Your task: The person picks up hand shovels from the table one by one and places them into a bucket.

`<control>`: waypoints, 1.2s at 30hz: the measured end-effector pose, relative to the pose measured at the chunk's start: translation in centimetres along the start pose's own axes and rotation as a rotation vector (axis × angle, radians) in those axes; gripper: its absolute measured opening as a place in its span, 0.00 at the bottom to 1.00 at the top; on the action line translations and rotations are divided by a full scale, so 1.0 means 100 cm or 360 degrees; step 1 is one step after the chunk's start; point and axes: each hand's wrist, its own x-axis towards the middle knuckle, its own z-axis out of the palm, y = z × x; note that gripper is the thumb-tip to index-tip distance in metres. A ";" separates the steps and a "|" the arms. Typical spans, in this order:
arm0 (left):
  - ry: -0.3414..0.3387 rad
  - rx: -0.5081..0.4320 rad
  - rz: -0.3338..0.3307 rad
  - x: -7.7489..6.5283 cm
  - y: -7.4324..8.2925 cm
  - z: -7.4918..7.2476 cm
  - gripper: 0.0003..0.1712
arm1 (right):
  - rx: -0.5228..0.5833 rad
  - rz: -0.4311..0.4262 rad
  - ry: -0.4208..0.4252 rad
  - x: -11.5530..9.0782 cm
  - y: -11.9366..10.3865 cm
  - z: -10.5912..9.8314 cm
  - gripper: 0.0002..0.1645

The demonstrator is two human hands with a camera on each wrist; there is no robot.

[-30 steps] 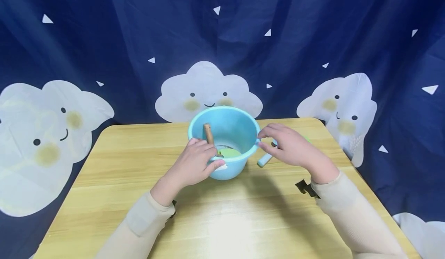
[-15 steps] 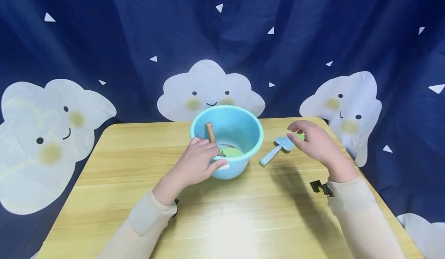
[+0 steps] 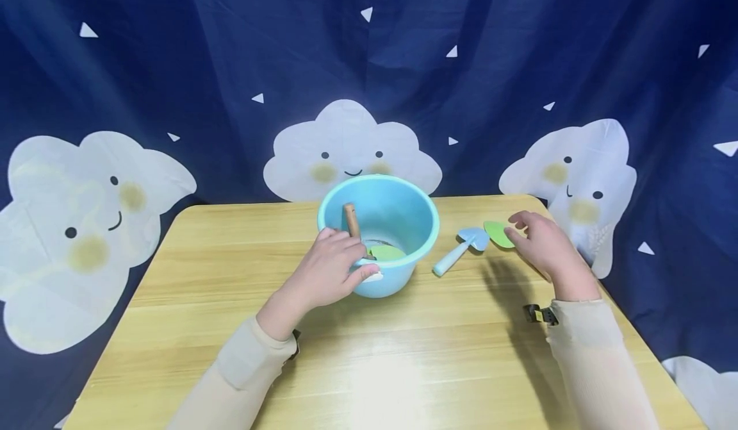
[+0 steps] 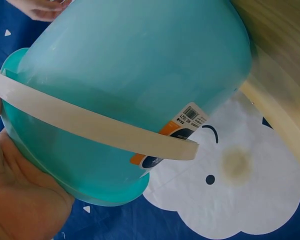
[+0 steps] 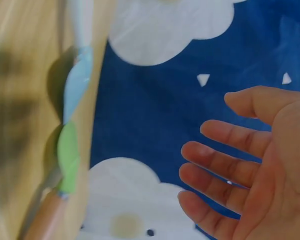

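Note:
My left hand (image 3: 323,266) grips the near-left rim of a light blue bucket (image 3: 392,281), fingers over the edge and thumb outside. Inside it, a trowel's wooden handle (image 3: 350,217) leans against the wall and a green blade (image 3: 385,252) shows at the bottom. My right hand (image 3: 544,244) hovers with spread fingers over a green trowel (image 3: 496,232), covering part of its wooden handle; the right wrist view shows nothing in the hand (image 5: 230,175). Left of it lies a blue trowel (image 3: 452,259). The left wrist view shows the bucket's white carrying handle (image 4: 90,122).
Everything stands on a light wooden table (image 3: 230,276). Its far edge meets a dark blue curtain (image 3: 230,45) printed with white clouds. A printed label (image 4: 185,120) is stuck on the bucket's side.
My right hand has left the bucket's right rim and moved right, past the blue trowel to above the green one. My left hand stays on the rim.

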 end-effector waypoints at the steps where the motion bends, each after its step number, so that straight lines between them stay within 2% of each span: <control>1: 0.0000 -0.0004 -0.0001 0.000 0.000 0.000 0.20 | -0.0002 0.0022 -0.0019 0.000 0.004 0.002 0.29; 11: -0.0004 0.0005 -0.0002 0.001 0.000 0.000 0.20 | -0.0044 0.0186 -0.0164 -0.001 0.040 0.017 0.36; 22: -0.0006 0.0004 -0.0015 0.000 0.000 0.000 0.19 | -0.0018 0.0371 -0.0336 0.000 0.062 0.030 0.43; 36: 0.0029 0.0017 0.0011 0.000 -0.002 0.002 0.23 | 0.0000 0.0395 -0.0426 0.002 0.076 0.043 0.45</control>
